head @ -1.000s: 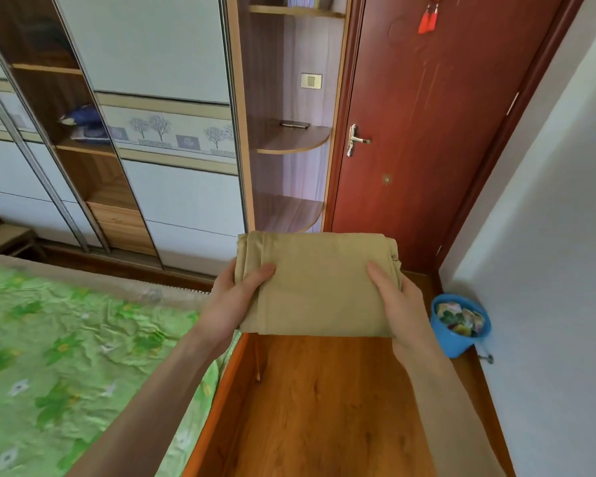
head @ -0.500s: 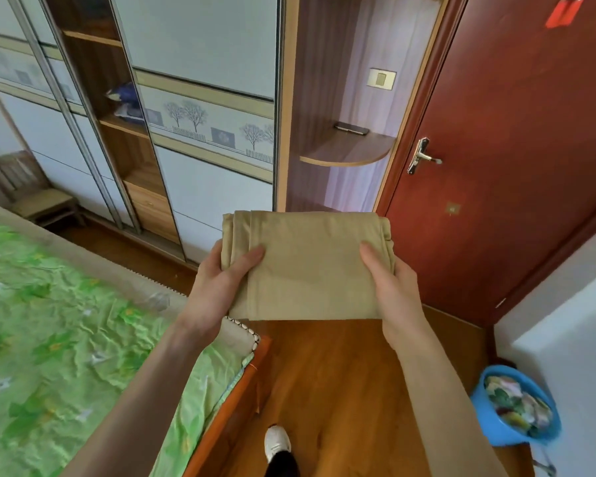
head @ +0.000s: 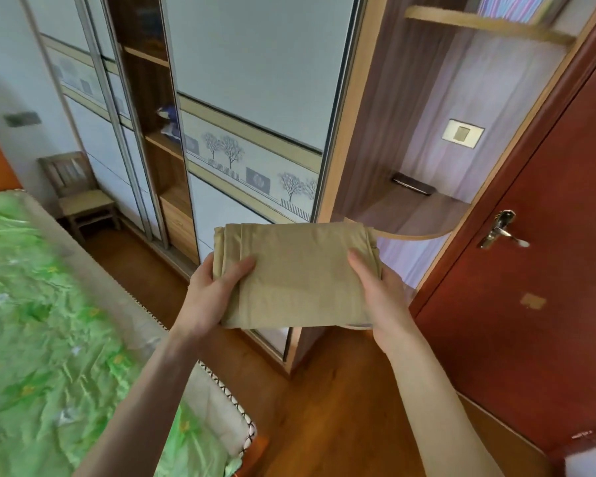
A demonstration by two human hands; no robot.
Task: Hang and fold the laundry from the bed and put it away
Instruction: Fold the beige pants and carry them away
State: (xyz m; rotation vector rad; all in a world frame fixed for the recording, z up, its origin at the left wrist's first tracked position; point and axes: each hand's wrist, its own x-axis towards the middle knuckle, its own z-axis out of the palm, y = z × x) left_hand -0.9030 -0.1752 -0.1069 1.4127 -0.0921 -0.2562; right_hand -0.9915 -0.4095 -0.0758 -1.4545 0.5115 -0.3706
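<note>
A folded tan garment (head: 298, 273) is held flat in front of me, above the wooden floor. My left hand (head: 212, 292) grips its left edge, thumb on top and fingers underneath. My right hand (head: 381, 294) grips its right edge the same way. The bed with a green floral cover (head: 49, 339) lies at the lower left. Ahead stands the wardrobe (head: 248, 98) with white sliding doors; an open section (head: 155, 132) shows wooden shelves with blue folded items.
Curved corner shelves (head: 417, 218) stand right of the wardrobe, one carrying a dark phone (head: 413, 184). A red-brown door (head: 547, 253) with a metal handle is at the right. A small wooden chair (head: 80, 194) stands at the back left beside the bed.
My view has swung left and closer to the wardrobe. The blue bucket at the right has left the frame. Both hands keep the same hold on the tan garment.
</note>
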